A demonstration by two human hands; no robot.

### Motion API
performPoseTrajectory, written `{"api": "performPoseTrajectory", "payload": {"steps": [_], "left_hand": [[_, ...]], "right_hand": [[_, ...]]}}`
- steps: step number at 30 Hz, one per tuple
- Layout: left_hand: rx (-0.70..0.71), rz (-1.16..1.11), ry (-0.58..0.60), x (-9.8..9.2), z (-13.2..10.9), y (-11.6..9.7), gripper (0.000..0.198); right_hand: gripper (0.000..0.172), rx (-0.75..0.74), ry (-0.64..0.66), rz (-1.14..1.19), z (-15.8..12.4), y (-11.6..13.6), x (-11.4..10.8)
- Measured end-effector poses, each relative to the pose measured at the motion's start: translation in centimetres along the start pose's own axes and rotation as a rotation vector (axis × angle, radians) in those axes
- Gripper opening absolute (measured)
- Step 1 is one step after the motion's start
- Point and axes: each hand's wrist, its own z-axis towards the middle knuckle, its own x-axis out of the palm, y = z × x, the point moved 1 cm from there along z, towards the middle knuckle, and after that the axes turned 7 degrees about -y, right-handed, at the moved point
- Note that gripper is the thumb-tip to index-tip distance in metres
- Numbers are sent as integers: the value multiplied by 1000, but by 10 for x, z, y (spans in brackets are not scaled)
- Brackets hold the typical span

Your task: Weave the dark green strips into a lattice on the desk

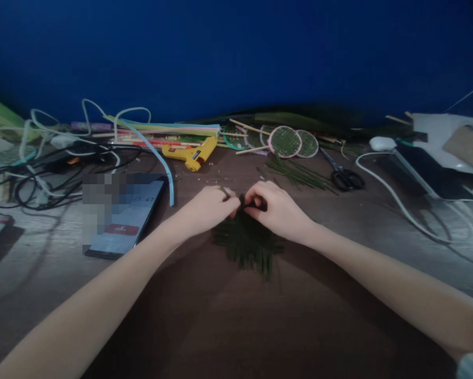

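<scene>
Both hands meet over a dark green fringed piece of leaf strips (252, 245), whose loose ends fan out toward me above the brown table. My left hand (210, 208) is closed in a pinch at its upper edge, with a thin green strip showing by the fingers. Close beside it, my right hand (274, 208) pinches the same top edge with thumb and forefinger. Exactly how the strips join between the fingertips is hidden and dark.
Behind my hands lie a yellow glue gun (191, 154), round woven green discs on sticks (284, 142), loose green strips (299, 173) and black scissors (345, 178). A lit phone (131, 221) is at left near tangled cables (35, 179). A second phone (434, 171) stands at right.
</scene>
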Motion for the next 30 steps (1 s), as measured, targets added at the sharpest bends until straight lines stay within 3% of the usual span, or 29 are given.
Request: {"api": "performPoseTrajectory", "payload": {"steps": [11, 22, 30], "left_hand": [[-38, 4, -19, 2, -1, -1, 28], [-22, -19, 45, -2, -5, -5, 18], [54, -26, 30, 2, -5, 0, 21]], "right_hand": [[12, -62, 38, 61, 1, 4, -8], [22, 149, 62, 368, 1, 4, -9], [5, 225, 46, 388, 0, 4, -13]]}}
